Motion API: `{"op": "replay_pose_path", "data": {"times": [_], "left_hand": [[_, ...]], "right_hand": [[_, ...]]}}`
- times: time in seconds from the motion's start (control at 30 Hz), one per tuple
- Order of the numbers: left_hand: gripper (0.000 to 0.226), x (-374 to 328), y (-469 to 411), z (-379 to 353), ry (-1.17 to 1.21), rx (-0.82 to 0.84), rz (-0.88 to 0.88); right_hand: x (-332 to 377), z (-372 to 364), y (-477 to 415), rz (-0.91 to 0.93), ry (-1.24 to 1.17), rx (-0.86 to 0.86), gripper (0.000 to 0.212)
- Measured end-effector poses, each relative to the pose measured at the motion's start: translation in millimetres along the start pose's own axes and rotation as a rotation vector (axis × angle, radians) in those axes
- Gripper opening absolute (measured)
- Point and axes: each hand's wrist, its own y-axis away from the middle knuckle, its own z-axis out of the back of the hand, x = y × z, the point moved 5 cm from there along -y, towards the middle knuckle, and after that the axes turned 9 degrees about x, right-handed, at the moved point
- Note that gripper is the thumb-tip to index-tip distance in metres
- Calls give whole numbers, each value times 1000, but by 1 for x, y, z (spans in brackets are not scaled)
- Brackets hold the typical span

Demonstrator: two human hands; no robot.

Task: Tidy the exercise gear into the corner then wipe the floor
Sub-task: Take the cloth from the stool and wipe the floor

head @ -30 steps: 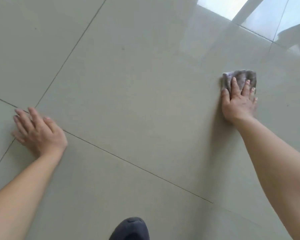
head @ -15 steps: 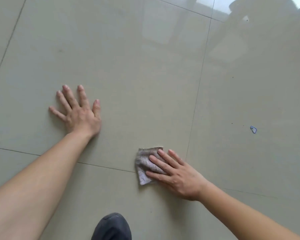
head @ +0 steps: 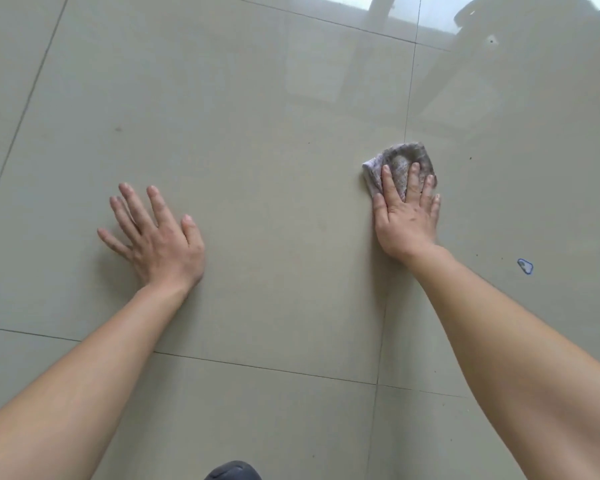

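Note:
A crumpled grey cloth [head: 400, 161] lies on the glossy beige tile floor [head: 257, 133], right of centre, beside a grout line. My right hand [head: 407, 213] presses down on it with straight fingers spread over its near half. Flat on the floor at the left is my left hand [head: 156, 237], fingers spread, holding nothing. No exercise gear is in view.
A small blue loop-shaped scrap [head: 525, 266] lies on the floor to the right of my right arm, with a few dark specks around it. The toe of a dark shoe [head: 232, 472] shows at the bottom edge. Window light reflects at the top right.
My right hand has slid the cloth away from me and to the right, out from near the shoe. My left hand has stayed planted on the floor.

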Motion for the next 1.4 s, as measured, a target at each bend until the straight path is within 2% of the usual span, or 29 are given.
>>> {"op": "replay_pose_path", "data": {"times": [0.1,0.17,0.27,0.43,0.57,0.67,0.73,0.93,1.07,1.3,1.33,1.4], "left_hand": [[70,-41,-21,7,4,-53,-102],[73,-63,-48,11,37,-20,-70],[74,-73,-84,7,57,115,29],[75,-73,-89,0,-31,301,58],[87,-73,-98,9,-28,506,113],[93,-75,-98,13,-33,580,126],[94,-77,-97,16,-43,582,143],[95,-76,-98,11,-71,576,166],[95,-72,-99,7,-94,581,177],[94,-74,-97,9,-106,535,188],[94,-74,-95,8,-110,525,191],[92,-71,-95,5,-112,487,188]], "right_hand": [[4,3,4,15,65,16,57],[33,-6,19,151,137,19,57],[75,-31,43,318,173,55,64],[67,-25,38,316,172,170,63],[70,-18,38,316,196,229,60],[62,2,17,370,283,258,55],[53,23,-11,397,323,240,57],[24,106,-137,296,313,179,61],[26,147,-199,330,332,163,61],[61,143,-214,369,212,67,58],[74,136,-205,425,219,59,58],[109,110,-167,715,272,63,56]]}}
